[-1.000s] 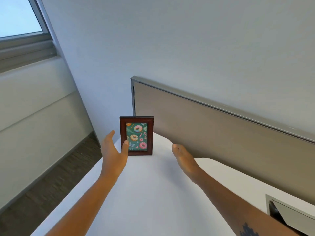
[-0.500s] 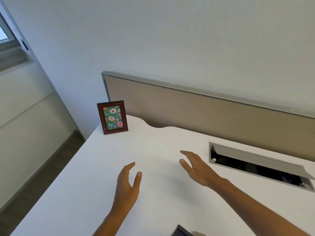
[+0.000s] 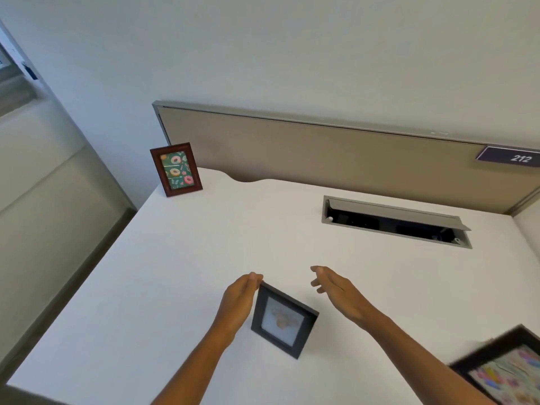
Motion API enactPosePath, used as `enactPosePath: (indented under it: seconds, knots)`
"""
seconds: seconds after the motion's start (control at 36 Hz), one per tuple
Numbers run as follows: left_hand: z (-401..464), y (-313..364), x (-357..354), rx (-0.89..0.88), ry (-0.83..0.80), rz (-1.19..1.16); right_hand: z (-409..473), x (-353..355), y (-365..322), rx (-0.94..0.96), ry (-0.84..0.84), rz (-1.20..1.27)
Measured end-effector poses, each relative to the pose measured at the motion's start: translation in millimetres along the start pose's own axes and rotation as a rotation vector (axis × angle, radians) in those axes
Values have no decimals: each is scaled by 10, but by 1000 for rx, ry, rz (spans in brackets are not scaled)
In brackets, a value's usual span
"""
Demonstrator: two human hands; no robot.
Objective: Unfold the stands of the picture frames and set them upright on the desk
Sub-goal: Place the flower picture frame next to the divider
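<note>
A red-brown frame with a donut picture stands upright at the desk's far left corner. A small black frame lies flat and face up near the front of the white desk. My left hand is open at its left side, fingertips by its top left corner. My right hand hovers open to the frame's upper right, apart from it. A larger dark frame with a colourful picture lies at the bottom right, cut off by the image edge.
A beige partition with a "212" label runs along the desk's back. An open grey cable tray is set into the desk at right. The desk's left edge drops to the floor beside a wall.
Both hands drew back from the upright donut frame toward me. The view tilted down, and the black frame and the dark frame came into sight. My left hand now reaches the black frame's corner.
</note>
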State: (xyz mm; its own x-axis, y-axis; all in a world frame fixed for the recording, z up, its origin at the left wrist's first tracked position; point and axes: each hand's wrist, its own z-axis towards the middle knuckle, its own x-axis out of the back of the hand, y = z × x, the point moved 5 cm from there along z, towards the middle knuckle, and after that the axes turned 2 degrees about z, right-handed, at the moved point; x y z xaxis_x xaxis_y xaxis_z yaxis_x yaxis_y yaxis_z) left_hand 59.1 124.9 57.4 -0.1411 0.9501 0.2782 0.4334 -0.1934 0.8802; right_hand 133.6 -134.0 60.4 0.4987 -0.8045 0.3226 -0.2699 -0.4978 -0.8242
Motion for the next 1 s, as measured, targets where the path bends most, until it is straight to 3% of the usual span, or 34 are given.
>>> enactPosePath:
  seconds: [0.31, 1.0]
  knots:
    - [-304, -186, -172, 13, 55, -56, -492, -354, 383, -87, 23, 170]
    - [-316, -312, -161, -63, 48, 26, -666, -876, 356, -179, 59, 577]
